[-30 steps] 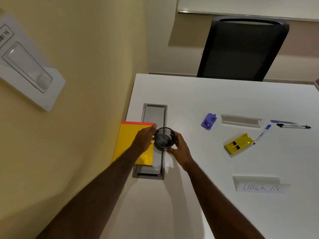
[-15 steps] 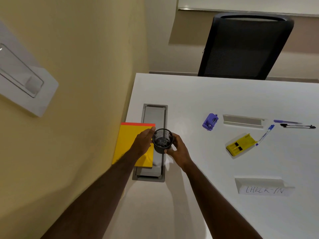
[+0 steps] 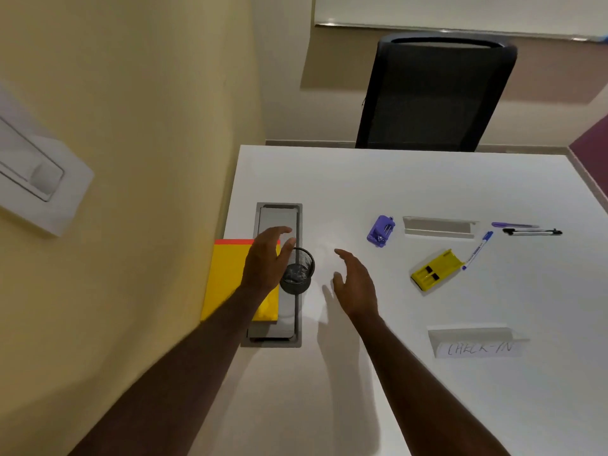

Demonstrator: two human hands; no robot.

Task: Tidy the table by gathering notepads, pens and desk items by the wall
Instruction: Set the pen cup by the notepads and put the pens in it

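A black mesh pen cup (image 3: 298,273) stands upright on the grey cable tray (image 3: 278,218) near the wall. Beside it lies a yellow notepad (image 3: 228,278) with a red top edge. My left hand (image 3: 268,261) hovers open just left of the cup, fingers spread, holding nothing. My right hand (image 3: 353,281) is open to the cup's right, apart from it. Farther right on the white table (image 3: 394,179) lie a purple stapler (image 3: 381,230), a yellow case (image 3: 434,273), a blue marker (image 3: 477,250), a purple pen (image 3: 513,224) and a black pen (image 3: 531,231).
Two white folded name cards lie on the table: one blank (image 3: 439,227), one reading CHECK-IN (image 3: 477,343). A black chair (image 3: 437,93) stands at the far edge. The yellow wall (image 3: 131,126) runs along the table's left side, with a white fixture (image 3: 33,179) on it.
Both hands have let go of the mesh cup and opened. The right hand has drawn away to the right; the left has lifted slightly. The cup stays on the tray.
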